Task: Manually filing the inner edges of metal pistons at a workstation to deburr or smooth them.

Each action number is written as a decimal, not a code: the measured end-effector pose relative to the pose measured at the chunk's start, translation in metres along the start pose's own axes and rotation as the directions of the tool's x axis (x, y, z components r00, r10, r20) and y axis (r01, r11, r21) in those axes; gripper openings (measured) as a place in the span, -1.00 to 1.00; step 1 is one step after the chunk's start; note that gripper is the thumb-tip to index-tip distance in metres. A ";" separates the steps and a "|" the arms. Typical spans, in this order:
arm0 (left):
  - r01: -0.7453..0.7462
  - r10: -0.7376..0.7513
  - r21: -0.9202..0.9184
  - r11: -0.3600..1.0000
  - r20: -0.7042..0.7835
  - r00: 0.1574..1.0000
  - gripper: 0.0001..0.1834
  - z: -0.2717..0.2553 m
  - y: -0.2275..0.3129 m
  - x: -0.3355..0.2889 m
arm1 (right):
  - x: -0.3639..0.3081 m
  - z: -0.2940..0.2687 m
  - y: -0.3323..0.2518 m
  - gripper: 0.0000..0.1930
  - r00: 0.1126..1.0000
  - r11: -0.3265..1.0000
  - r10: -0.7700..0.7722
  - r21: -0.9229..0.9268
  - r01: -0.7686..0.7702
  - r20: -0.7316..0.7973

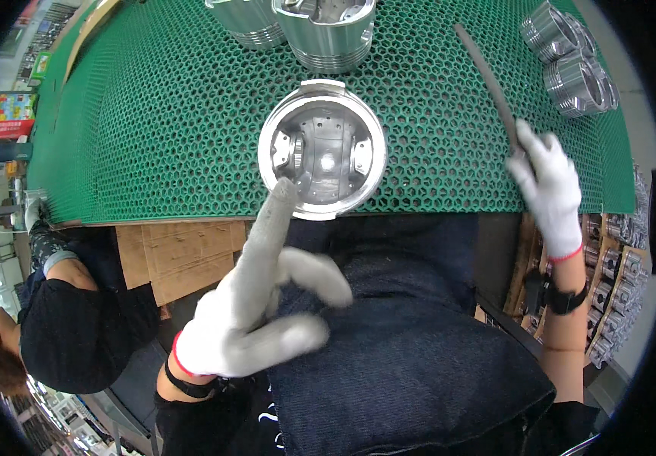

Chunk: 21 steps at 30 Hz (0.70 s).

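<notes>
A shiny metal piston [328, 171] lies on the green perforated mat near its front edge, its hollow side facing up. My left hand [244, 311], in a white glove with greyed fingers, points its index finger at the piston's near left rim; whether the tip touches is hard to tell. Its other fingers are spread, with nothing in them. Off to the right, my gloved right hand [552, 182] grips the lower end of a long, thin grey file [487, 76], which slants up and left over the mat. Beyond the central piston stand two more pistons [328, 45].
Several pistons [575, 83] lie on their sides at the mat's far right. The green mat [168, 121] covers the bench. Cardboard [180, 254] is below its front edge. Another person [77, 327] sits at the left. Racked metal parts [620, 289] stand at the lower right.
</notes>
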State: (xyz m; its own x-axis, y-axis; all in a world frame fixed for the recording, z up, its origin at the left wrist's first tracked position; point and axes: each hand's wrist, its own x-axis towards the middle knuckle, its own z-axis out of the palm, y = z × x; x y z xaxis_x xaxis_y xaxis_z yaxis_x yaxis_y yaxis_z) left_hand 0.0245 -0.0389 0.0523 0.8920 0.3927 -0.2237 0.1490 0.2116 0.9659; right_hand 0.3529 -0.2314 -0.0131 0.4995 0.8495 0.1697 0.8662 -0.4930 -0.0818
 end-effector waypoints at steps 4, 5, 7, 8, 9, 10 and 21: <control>-0.474 0.483 0.110 0.874 -0.085 0.871 -0.34 -0.024 -0.014 0.004 | -0.042 -0.022 -0.052 -0.39 0.991 1.000 -0.007 -0.004 0.008 0.135; -0.430 0.607 0.595 0.679 -0.127 0.784 -0.45 -0.019 -0.007 0.024 | -0.057 -0.021 -0.057 -0.41 0.991 0.999 0.043 0.013 -0.045 0.127; -0.278 0.615 0.933 0.228 0.083 0.784 -0.60 -0.023 -0.014 0.049 | -0.066 -0.032 -0.060 -0.47 0.963 0.978 0.146 0.112 -0.175 0.225; -0.317 0.626 0.930 0.183 0.138 0.767 -0.64 -0.024 -0.026 0.055 | -0.068 -0.040 -0.059 -0.48 0.937 0.960 0.167 0.167 -0.225 0.306; -0.293 0.611 0.944 0.150 0.145 0.779 -0.63 -0.014 -0.018 0.054 | -0.071 -0.039 -0.055 -0.47 0.941 0.883 0.157 0.384 -0.269 0.300; -0.300 0.606 0.941 0.156 0.148 0.781 -0.63 -0.012 -0.023 0.055 | -0.072 -0.039 -0.053 -0.46 0.945 0.758 0.151 0.579 -0.299 0.291; -0.296 0.633 0.853 0.429 -0.050 0.772 -0.61 -0.003 -0.043 0.062 | 0.002 -0.064 -0.128 -0.34 0.700 0.126 -0.447 0.814 -0.568 0.558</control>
State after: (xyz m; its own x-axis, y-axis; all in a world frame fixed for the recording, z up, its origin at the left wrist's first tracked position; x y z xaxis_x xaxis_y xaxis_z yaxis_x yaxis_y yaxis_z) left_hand 0.0718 -0.0207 -0.0033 0.7619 0.4820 0.4326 0.1636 -0.7895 0.5916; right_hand 0.2421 -0.1792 0.0605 -0.0293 0.9193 -0.3924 -0.1626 -0.3917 -0.9056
